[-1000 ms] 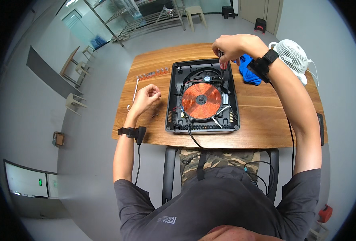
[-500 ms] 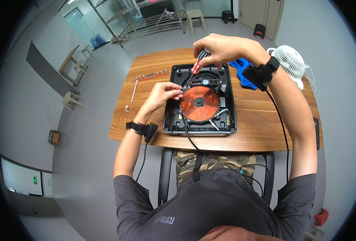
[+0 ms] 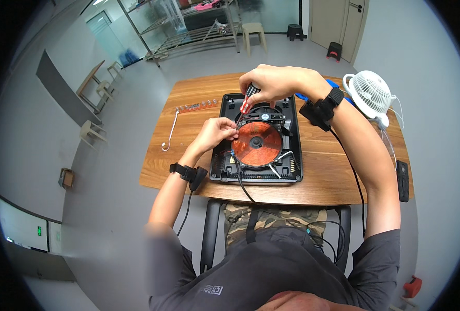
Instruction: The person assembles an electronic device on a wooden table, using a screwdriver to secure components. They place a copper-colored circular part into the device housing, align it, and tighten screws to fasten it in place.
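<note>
An opened induction cooker (image 3: 298, 155) lies on the table in front of me, its black shell holding a round copper coil (image 3: 263, 151). My right hand (image 3: 271, 83) is closed around a screwdriver (image 3: 246, 106) with a red, white and black handle. The screwdriver points down toward the coil's upper left edge. At that same edge, the fingers of my left hand (image 3: 217, 133) are pinched together; whatever is between them is too small to make out. The screwdriver's tip is close to these fingertips, but I cannot tell what it touches. Thin wires and a black cable run beside the coil.
Left of the cooker lie a small strip of parts (image 3: 196, 106) and a white wire (image 3: 172, 132). A white fan (image 3: 369, 93) and blue cloth (image 3: 333, 84) are at the right back. A black object (image 3: 403, 181) sits at the right edge.
The whole view has shifted, so the table appears lower. My right hand has brought the screwdriver down and left, nearer my left fingertips. My left hand stays pinched at the coil's edge.
</note>
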The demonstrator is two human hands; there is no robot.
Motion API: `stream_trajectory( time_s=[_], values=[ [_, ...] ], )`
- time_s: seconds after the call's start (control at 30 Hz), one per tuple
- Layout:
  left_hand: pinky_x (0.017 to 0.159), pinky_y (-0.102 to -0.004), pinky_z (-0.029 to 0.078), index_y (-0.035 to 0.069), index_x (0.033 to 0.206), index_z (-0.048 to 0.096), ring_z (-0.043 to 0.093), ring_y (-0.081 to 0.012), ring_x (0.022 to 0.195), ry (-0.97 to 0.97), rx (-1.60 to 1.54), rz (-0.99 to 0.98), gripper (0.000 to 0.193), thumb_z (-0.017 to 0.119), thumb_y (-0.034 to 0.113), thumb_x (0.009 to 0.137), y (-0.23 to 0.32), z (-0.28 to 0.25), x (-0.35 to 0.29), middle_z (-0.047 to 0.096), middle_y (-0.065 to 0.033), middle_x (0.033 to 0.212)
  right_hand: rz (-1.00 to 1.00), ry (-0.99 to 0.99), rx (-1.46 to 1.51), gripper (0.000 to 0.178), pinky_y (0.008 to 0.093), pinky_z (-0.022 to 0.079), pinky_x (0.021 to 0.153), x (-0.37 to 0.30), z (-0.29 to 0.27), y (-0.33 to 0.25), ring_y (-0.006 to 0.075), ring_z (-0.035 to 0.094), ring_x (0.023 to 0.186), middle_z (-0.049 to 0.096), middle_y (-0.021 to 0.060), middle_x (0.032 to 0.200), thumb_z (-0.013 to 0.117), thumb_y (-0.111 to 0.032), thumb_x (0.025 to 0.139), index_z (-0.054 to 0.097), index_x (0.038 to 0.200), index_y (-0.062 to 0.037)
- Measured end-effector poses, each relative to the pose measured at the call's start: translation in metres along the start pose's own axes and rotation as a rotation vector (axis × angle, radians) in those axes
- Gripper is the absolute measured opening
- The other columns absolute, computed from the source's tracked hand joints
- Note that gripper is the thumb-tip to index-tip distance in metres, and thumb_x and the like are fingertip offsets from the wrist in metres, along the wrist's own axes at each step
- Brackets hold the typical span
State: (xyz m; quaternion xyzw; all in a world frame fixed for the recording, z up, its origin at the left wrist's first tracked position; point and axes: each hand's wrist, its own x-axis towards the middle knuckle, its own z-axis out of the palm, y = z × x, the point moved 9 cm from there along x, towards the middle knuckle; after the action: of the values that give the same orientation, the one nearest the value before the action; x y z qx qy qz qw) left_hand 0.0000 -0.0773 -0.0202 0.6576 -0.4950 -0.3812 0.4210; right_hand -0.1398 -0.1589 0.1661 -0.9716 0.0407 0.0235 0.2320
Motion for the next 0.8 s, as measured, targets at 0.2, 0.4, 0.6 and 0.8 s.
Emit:
stream_trajectory(
  time_s=[0.2,0.4,0.6,0.8],
  values=[
    [0.084,-0.0301,0.064,-0.008,0.109,0.066,0.076,-0.0198,0.094,-0.004,-0.012,0.001,0.014,0.067,0.002,0.099,0.001,0.003,0.000,0.076,-0.0149,0.100,-0.011,-0.029,-0.003,0.045,0.0357,0.057,0.058,0.007,0.006,0.002,0.0267,0.076,0.070,0.073,0.0183,0.096,0.074,-0.036,0.096,0.063,0.118,0.0021],
    [0.084,-0.0300,0.064,-0.008,0.108,0.065,0.076,-0.0198,0.095,-0.004,-0.019,0.028,0.012,0.066,0.001,0.100,-0.003,0.003,0.002,0.075,-0.0121,0.099,0.009,-0.041,-0.004,0.046,0.0361,0.058,0.058,0.008,0.008,0.003,0.0274,0.077,0.070,0.073,0.0188,0.096,0.074,-0.036,0.096,0.063,0.119,0.0022],
    [0.081,-0.0284,0.063,-0.007,0.106,0.067,0.075,-0.0158,0.092,-0.003,-0.045,0.020,0.009,0.065,-0.001,0.099,-0.006,0.003,0.003,0.075,-0.0110,0.098,0.030,-0.050,0.005,0.044,0.0346,0.057,0.056,0.009,0.011,0.007,0.0270,0.077,0.069,0.072,0.0185,0.095,0.074,-0.034,0.097,0.063,0.118,0.0028],
    [0.083,-0.0293,0.063,-0.005,0.107,0.065,0.075,-0.0167,0.094,-0.007,-0.041,0.006,0.008,0.063,0.000,0.100,-0.011,0.003,0.003,0.073,-0.0097,0.099,0.039,-0.065,0.009,0.041,0.0341,0.060,0.058,0.011,0.015,0.011,0.0264,0.076,0.071,0.074,0.0179,0.101,0.072,-0.033,0.098,0.063,0.116,0.0030]
  ],
)
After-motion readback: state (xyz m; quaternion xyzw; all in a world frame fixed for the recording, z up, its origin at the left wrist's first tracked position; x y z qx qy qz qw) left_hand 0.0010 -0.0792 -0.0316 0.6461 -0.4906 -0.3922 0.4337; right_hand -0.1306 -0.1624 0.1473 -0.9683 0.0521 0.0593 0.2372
